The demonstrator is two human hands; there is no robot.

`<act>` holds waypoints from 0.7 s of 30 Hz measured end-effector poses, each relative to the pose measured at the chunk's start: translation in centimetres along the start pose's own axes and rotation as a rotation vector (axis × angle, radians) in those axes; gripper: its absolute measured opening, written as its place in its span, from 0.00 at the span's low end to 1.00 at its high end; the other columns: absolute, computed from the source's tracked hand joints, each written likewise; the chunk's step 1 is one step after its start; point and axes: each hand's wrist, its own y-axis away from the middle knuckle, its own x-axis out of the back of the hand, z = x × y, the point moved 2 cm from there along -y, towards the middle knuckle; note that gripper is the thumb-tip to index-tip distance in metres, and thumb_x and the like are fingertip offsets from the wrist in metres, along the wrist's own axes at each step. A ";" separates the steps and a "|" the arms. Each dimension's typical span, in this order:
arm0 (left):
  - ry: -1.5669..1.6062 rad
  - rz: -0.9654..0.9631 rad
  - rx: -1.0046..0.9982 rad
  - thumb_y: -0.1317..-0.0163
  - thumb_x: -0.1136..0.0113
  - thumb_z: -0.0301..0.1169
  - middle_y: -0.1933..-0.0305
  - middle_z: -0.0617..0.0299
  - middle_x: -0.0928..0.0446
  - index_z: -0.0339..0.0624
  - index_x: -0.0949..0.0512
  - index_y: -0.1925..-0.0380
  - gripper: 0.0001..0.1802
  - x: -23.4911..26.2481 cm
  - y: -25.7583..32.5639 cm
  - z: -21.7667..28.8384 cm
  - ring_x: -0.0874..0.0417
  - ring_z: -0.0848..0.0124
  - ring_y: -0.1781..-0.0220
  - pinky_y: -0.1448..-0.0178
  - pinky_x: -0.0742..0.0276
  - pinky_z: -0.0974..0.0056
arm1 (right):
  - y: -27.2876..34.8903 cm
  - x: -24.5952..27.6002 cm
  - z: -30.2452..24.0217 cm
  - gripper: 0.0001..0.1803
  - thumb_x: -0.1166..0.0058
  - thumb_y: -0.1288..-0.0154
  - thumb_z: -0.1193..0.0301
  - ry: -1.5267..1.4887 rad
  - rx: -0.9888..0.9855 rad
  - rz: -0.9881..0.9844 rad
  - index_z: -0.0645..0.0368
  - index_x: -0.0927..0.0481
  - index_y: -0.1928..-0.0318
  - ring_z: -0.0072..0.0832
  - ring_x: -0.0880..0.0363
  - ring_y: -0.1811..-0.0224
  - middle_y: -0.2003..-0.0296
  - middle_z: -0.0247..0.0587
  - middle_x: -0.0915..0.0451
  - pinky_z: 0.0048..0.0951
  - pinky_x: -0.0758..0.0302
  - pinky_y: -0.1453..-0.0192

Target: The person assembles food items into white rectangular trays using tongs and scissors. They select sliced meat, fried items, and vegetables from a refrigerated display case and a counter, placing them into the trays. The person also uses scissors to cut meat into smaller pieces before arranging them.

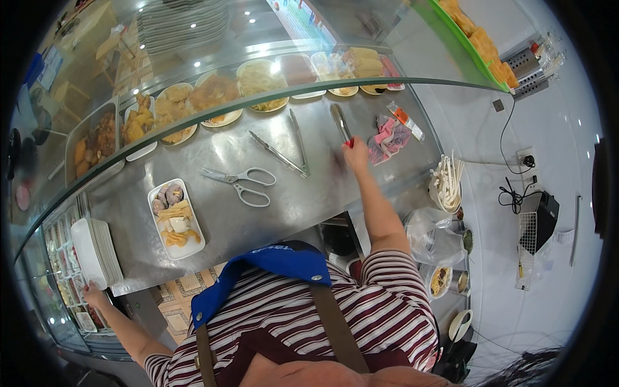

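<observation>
My right hand (356, 155) is closed around the red-handled end of metal tongs (340, 120), whose tips point away from me over the steel counter (225, 148). Down at the left, my left hand (97, 297) is by the near end of a stack of white rectangular plates (97, 248); its fingers are too small to make out. A white rectangular plate (197, 245) carries sliced pieces of food (177, 222). Grey-handled scissors (242, 177) lie splayed on the counter, and a second pair of metal tongs (284, 158) rests spread beyond them.
Beyond a glass guard (309, 89) stand several plates of cooked food (261, 80). A crumpled pink cloth (390, 137) and an orange-and-white packet (406, 121) lie at the right. Skewers in a container (447, 184) and a plastic bag (425, 235) are beside my right arm.
</observation>
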 end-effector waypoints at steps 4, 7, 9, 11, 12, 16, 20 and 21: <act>-0.054 -0.055 0.019 0.44 0.41 0.45 0.61 0.52 0.18 0.44 0.18 0.63 0.18 0.2 -2.1 -0.5 0.19 0.51 0.56 0.51 0.26 0.49 | -7.3 1.4 -5.5 0.10 0.46 0.50 0.71 0.319 0.231 -0.012 0.61 0.26 0.66 0.53 0.24 0.60 0.65 0.55 0.22 0.47 0.27 0.58; -0.029 0.068 -0.021 0.42 0.42 0.47 0.59 0.46 0.21 0.40 0.22 0.58 0.22 2.2 -3.1 -0.4 0.20 0.49 0.57 0.53 0.25 0.50 | -11.9 1.6 -10.3 0.09 0.47 0.52 0.73 0.530 0.469 0.074 0.60 0.22 0.67 0.48 0.22 0.60 0.66 0.54 0.21 0.48 0.25 0.59; -0.031 0.227 -0.045 0.40 0.44 0.47 0.58 0.44 0.22 0.37 0.25 0.56 0.24 6.7 -5.3 -2.5 0.20 0.49 0.57 0.53 0.25 0.50 | -15.3 -0.4 -12.7 0.07 0.46 0.52 0.73 0.592 0.473 0.033 0.59 0.20 0.69 0.43 0.19 0.64 0.69 0.51 0.19 0.46 0.24 0.62; 0.119 0.195 -0.008 0.38 0.45 0.44 0.57 0.46 0.23 0.35 0.27 0.54 0.22 8.8 -4.9 -1.1 0.20 0.53 0.57 0.54 0.24 0.53 | -16.5 -1.0 -13.9 0.07 0.46 0.51 0.72 0.680 0.556 -0.035 0.58 0.18 0.70 0.41 0.18 0.66 0.71 0.48 0.18 0.43 0.24 0.63; 0.194 0.181 0.008 0.37 0.46 0.43 0.57 0.47 0.23 0.34 0.29 0.53 0.22 9.8 -4.2 0.2 0.19 0.55 0.57 0.54 0.24 0.54 | -16.7 -1.0 -14.5 0.07 0.46 0.51 0.72 0.721 0.596 -0.069 0.57 0.18 0.70 0.40 0.17 0.67 0.72 0.46 0.18 0.42 0.24 0.64; 1.168 -0.225 0.136 0.37 0.45 0.31 0.52 0.55 0.24 0.36 0.32 0.47 0.19 12.9 5.0 10.9 0.21 0.64 0.54 0.52 0.23 0.60 | -16.3 1.2 -14.9 0.08 0.47 0.49 0.71 0.717 0.633 -0.079 0.55 0.17 0.68 0.38 0.16 0.66 0.71 0.43 0.17 0.39 0.23 0.64; 1.377 -0.709 0.026 0.41 0.43 0.23 0.48 0.56 0.26 0.38 0.37 0.39 0.29 10.4 17.9 24.0 0.22 0.67 0.51 0.48 0.22 0.62 | -16.2 2.1 -15.0 0.07 0.47 0.49 0.71 0.781 0.694 -0.187 0.54 0.17 0.70 0.38 0.17 0.67 0.71 0.43 0.17 0.37 0.22 0.64; 1.364 -0.883 0.029 0.42 0.43 0.22 0.48 0.56 0.26 0.38 0.37 0.39 0.30 10.9 22.5 28.5 0.22 0.67 0.50 0.49 0.21 0.65 | -16.0 2.6 -14.8 0.07 0.47 0.49 0.72 0.795 0.718 -0.198 0.54 0.17 0.70 0.37 0.17 0.67 0.72 0.42 0.17 0.37 0.22 0.65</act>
